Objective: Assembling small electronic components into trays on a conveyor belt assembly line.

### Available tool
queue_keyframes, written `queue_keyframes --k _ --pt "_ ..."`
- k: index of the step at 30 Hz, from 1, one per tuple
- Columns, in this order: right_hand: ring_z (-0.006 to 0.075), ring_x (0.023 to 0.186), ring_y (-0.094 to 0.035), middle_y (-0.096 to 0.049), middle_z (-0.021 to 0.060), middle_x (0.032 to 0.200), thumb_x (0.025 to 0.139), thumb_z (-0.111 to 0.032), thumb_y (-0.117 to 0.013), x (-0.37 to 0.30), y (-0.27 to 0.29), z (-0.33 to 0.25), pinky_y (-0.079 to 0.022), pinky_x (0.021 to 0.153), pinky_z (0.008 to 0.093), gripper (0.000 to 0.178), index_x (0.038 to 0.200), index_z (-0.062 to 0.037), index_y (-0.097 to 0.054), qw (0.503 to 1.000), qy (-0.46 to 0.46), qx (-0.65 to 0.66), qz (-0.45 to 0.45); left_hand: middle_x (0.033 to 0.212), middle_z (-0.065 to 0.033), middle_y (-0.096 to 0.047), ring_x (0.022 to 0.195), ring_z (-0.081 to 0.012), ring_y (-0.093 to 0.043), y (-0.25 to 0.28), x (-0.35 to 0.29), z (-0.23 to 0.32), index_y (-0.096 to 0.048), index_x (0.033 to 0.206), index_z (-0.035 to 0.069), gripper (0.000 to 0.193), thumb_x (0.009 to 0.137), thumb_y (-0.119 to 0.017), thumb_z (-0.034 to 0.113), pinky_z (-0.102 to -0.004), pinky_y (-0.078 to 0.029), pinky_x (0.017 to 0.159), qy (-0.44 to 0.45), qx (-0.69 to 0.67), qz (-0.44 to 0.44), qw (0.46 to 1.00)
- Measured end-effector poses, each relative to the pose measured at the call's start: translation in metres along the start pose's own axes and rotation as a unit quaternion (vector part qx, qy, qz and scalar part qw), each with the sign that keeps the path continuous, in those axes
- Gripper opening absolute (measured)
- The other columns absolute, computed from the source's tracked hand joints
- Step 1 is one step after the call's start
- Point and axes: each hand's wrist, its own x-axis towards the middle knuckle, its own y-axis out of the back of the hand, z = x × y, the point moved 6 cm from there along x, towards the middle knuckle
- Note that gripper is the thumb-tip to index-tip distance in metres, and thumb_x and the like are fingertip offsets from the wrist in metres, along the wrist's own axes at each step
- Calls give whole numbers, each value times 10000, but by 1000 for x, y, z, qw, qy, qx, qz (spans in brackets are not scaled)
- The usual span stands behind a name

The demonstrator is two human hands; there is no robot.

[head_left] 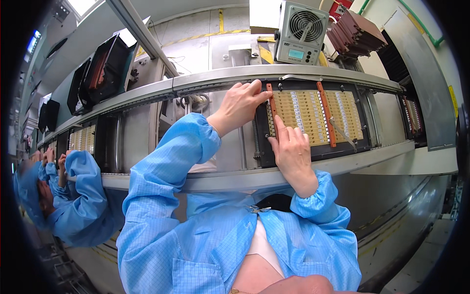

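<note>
A black frame (267, 159) holding a yellowish panel of circuit boards (303, 115) lies on the rails in front of me. Near its left side runs an orange-brown bar (272, 105), lying across the frame from far to near. My left hand (241, 105), its fingers curled, grips the bar's far end. Around the near end of the same bar my right hand (293, 156) closes, index finger along it and thumb at its left; the palm hides that end. A second orange-brown bar (326, 115) crosses the panel further right, with a metal strip (343, 134) beside it.
Conveyor rails (215, 81) run left to right on both sides of the frame. Beyond the far rail stands a grey fan unit (301, 34), with stacked brown-red racks (355, 33) to its right. At the left, a co-worker in a blue sleeve (85, 179) works along the same line.
</note>
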Motion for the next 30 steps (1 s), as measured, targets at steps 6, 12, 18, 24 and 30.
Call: queue_keyframes --k 6,12,18,24,30 --pt "238 833 -554 -613 83 841 840 -173 -693 -11 -13 1 -434 754 392 605 1376 32 -503 999 12 -26 26 951 -54 -569 895 -224 -616 3 32 5 -689 1043 132 319 742 -661 32 -352 -464 802 -61 36 -98 993" --pt "245 811 -565 -625 78 810 839 -146 -663 -10 -14 -5 -438 731 395 553 1334 60 -528 996 17 -73 44 887 -101 -619 879 -291 -639 -34 106 15 -673 823 61 166 864 -655 220 -437 -509 768 -8 7 -59 998" --pt "253 808 -570 -625 86 802 833 -113 -590 -11 -10 -1 -429 724 397 515 1309 73 -538 996 8 -47 76 889 -151 -706 877 -340 -689 -97 179 32 -725 846 4 372 852 -682 374 -424 -536 774 161 -84 -171 968" --pt "266 831 -586 -643 96 816 821 -100 -566 -10 -13 1 -426 729 397 463 1253 67 -564 998 -11 -2 69 911 -197 -717 904 -358 -693 -132 197 24 -734 888 -26 380 807 -674 340 -410 -543 815 190 -68 -167 965" --pt "267 845 -592 -643 93 798 839 -105 -565 -9 -18 10 -431 727 407 458 1281 12 -543 998 -35 27 44 937 -198 -719 937 -358 -690 -110 199 33 -742 887 2 341 774 -677 316 -402 -540 853 230 -151 -182 944"
